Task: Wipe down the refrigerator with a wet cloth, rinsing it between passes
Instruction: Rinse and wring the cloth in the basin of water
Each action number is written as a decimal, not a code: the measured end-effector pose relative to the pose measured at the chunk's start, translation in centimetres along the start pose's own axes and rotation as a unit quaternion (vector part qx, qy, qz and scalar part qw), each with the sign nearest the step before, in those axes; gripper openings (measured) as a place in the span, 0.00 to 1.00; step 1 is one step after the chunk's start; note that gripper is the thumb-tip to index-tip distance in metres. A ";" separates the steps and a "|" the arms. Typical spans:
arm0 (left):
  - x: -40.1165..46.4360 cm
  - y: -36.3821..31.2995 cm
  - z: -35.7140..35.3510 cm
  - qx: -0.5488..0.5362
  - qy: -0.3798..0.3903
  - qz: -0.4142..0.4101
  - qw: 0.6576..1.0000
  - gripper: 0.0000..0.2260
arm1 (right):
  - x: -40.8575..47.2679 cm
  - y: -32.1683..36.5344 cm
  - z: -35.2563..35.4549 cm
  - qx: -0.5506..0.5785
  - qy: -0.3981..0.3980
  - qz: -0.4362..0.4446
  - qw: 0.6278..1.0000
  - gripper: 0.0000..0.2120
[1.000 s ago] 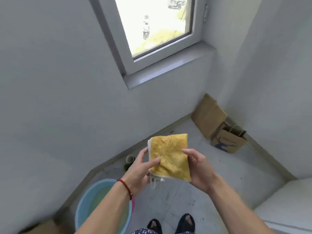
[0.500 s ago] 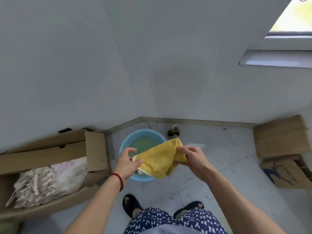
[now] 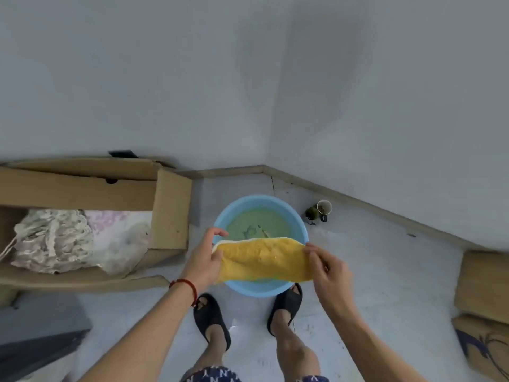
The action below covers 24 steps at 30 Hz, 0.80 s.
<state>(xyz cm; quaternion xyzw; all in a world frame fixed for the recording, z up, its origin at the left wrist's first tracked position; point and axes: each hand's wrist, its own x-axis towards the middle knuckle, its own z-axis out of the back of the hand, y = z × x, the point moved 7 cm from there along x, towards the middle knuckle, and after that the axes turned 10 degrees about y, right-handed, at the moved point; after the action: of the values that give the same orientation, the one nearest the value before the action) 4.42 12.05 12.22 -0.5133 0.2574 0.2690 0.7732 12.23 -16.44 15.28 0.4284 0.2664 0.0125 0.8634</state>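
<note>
Nearest, two feet in black slippers (image 3: 212,317) stand on a pale floor. Just beyond, the left hand (image 3: 205,259) and right hand (image 3: 327,268) each pinch one end of a yellow cloth (image 3: 263,259), stretched flat between them above a blue basin (image 3: 259,213) of greenish water. Farther left sits an open cardboard box (image 3: 82,186) (bundled fabric inside); a small cup (image 3: 324,207) stands by the wall.

- A cardboard box (image 3: 82,188) is seen open at the left, with pale patterned fabric (image 3: 55,244) bundled inside.
- A small cup (image 3: 324,207) is set on the floor near the wall.
- 2 black sandals (image 3: 210,317) are worn.
- Flattened cardboard (image 3: 484,285) is laid at the right edge.
</note>
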 end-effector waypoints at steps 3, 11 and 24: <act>4.6 3.5 -2.1 0.022 -0.070 -0.015 0.997 0.23 | 5.6 -5.1 -3.8 -0.065 0.001 0.015 0.998 0.15; 22.3 18.9 -15.0 0.135 -0.063 0.104 0.983 0.32 | 17.3 -23.6 -16.7 -0.328 0.068 0.100 0.937 0.18; 31.7 23.2 -24.0 -0.193 -0.105 0.310 0.925 0.23 | 24.9 -29.5 -28.4 0.120 0.021 -0.237 0.964 0.24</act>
<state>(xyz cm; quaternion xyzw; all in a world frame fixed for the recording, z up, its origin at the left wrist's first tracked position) 8.67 2.12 -32.51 -0.5160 0.2637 0.5918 0.5603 14.15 -8.02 -31.86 0.4530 0.3778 -0.2158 0.7781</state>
